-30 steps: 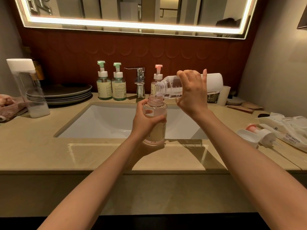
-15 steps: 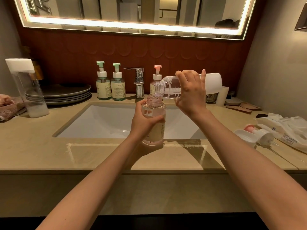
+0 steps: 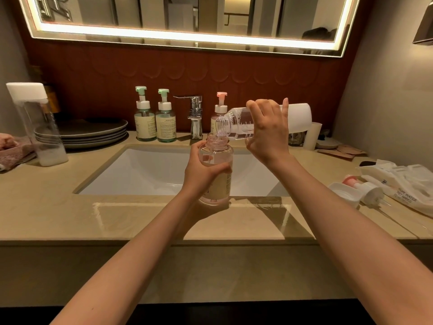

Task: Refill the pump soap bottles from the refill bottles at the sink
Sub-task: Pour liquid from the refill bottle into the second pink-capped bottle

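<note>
The left hand [image 3: 203, 175] wraps fingers and thumb round a clear, pink-tinted plastic soap bottle [image 3: 219, 184] with an open neck. The bottle's base sits at the near edge of the white sink basin [image 3: 150, 172], on the beige stone counter [image 3: 58, 214]. The right hand [image 3: 267, 133] grips a clear plastic refill bottle with a white end [image 3: 236, 125], little finger raised; the bottle is tipped almost level over the basin with its threaded mouth just above the soap bottle's neck. The counter's near strip runs left from the bottle, while on the right a detached white-and-pink pump head [image 3: 365, 192] and a white wipes pack [image 3: 403, 184] lie well apart from both hands.
</note>
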`<state>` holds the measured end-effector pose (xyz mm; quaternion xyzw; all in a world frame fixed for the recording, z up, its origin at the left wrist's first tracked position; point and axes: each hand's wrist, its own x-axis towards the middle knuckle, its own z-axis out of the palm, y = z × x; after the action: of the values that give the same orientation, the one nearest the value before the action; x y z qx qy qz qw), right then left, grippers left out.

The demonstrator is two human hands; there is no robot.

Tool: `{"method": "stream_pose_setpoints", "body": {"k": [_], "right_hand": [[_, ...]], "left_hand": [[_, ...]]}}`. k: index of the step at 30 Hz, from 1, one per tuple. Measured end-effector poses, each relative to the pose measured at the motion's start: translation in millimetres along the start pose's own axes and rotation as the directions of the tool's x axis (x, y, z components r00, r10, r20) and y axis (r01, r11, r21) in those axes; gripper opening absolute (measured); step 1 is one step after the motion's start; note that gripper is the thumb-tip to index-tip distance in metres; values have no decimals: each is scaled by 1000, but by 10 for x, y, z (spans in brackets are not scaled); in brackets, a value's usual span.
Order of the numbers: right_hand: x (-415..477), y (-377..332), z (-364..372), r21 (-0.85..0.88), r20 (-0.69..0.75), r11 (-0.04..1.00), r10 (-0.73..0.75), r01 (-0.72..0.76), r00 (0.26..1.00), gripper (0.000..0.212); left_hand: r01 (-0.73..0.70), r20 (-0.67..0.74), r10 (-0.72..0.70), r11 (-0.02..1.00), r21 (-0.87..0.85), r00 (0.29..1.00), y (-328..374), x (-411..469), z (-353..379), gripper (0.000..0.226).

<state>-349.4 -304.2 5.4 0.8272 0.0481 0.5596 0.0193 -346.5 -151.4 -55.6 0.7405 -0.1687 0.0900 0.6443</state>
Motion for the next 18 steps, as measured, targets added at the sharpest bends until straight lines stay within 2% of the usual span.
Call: {"method": "stream_pose_setpoints", "body": {"k": [18], "right_hand": [[6,11,-14,-11,-6,1000,-19,19,1000,59]], "left_hand": [[-4,4,4,1000,6,1000,-7,8,-1,77]]}}
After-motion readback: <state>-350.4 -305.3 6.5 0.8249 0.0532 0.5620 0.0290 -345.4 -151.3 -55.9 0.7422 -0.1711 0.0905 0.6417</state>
